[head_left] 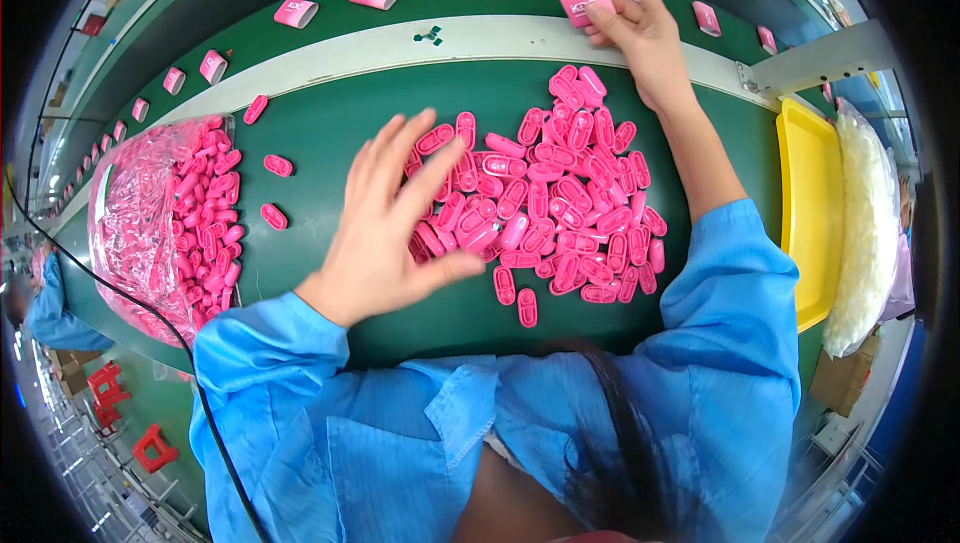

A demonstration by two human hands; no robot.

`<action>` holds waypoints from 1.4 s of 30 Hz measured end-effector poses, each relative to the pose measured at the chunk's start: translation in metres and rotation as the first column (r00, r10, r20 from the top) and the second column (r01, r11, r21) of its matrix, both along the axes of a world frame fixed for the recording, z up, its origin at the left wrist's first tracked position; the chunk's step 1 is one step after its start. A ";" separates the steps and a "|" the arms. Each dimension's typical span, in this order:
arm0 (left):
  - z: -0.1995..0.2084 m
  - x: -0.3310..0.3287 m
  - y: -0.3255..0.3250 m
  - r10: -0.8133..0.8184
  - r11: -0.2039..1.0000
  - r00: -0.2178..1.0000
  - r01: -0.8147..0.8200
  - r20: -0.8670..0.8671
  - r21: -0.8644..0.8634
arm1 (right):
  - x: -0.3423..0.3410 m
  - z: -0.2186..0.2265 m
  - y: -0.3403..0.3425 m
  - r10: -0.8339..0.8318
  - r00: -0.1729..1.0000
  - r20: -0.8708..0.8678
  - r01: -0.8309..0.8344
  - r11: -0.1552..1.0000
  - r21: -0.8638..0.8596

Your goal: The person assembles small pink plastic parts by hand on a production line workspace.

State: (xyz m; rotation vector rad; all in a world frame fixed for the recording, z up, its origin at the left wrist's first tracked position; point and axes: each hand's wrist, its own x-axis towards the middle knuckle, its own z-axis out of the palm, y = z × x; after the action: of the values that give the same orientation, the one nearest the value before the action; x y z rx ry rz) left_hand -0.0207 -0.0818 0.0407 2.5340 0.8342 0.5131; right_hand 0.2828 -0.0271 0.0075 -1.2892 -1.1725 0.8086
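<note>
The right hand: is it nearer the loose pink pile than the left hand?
No; the left hand is spread at the edge of the pile, while the right hand holds a pink case by the rail.

green table (310, 143) bears pink pieces (570, 193), clear bag (135, 218)

The left hand (375, 233) hides part of the pink pile (570, 188); a distant person (62, 315) looks blurred.
</note>
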 end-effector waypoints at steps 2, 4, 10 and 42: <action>-0.009 -0.001 -0.011 -0.017 0.999 0.998 0.015 -0.056 -0.036 | -0.009 -0.001 -0.008 0.045 0.999 -0.009 -0.045 0.999 -0.027; -0.012 0.011 -0.008 -0.017 0.999 0.989 0.023 -0.146 0.042 | -0.011 -0.007 -0.008 0.134 0.991 0.026 -0.132 0.989 -0.063; -0.022 0.050 0.046 -0.127 0.981 0.988 0.139 -0.089 0.133 | -0.011 -0.009 -0.018 0.132 0.991 0.024 -0.130 0.989 -0.068; -0.006 0.095 0.132 0.139 0.971 0.957 -0.082 0.253 -0.224 | -0.027 0.025 0.009 0.152 0.987 0.052 -0.155 0.987 0.038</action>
State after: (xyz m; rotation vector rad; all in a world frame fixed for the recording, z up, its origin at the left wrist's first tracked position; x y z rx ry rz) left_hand 0.0745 0.0503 0.0345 2.1738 0.8811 0.7424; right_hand 0.2560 -0.0183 0.0330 -1.2011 -1.3341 0.8635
